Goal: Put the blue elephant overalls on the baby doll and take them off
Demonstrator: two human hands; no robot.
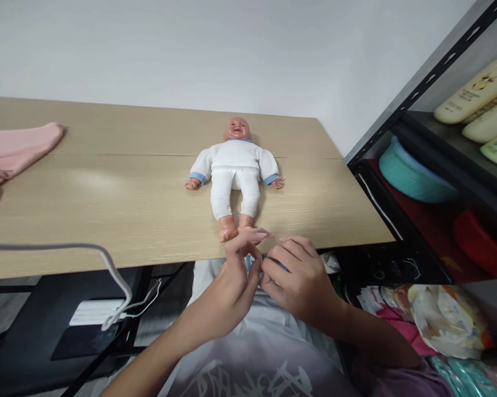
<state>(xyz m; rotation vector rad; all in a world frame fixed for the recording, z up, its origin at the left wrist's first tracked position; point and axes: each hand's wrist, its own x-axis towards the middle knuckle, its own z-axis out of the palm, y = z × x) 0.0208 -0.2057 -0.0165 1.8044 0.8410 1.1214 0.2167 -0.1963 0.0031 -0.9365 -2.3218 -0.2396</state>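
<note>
A baby doll [235, 171] in a white top with blue cuffs and white trousers lies on its back on the wooden table [140, 204], its bare feet toward me. My left hand [240, 275] is at the table's front edge, just below the doll's feet, its thumb and a finger bent into a pinch. Close beside it, my right hand [295, 273] has its fingers curled inward, and the fingertips of both hands meet. A small bluish patch shows between them; whether it is something held cannot be made out.
Pink cloth [16, 151] lies at the table's left. A grey cable [86, 246] crosses the left front above a black chair [25, 331] with a white device on it. The right-hand rack holds pale bottles [475, 91], a teal basin [416, 173] and a red basin [480, 245].
</note>
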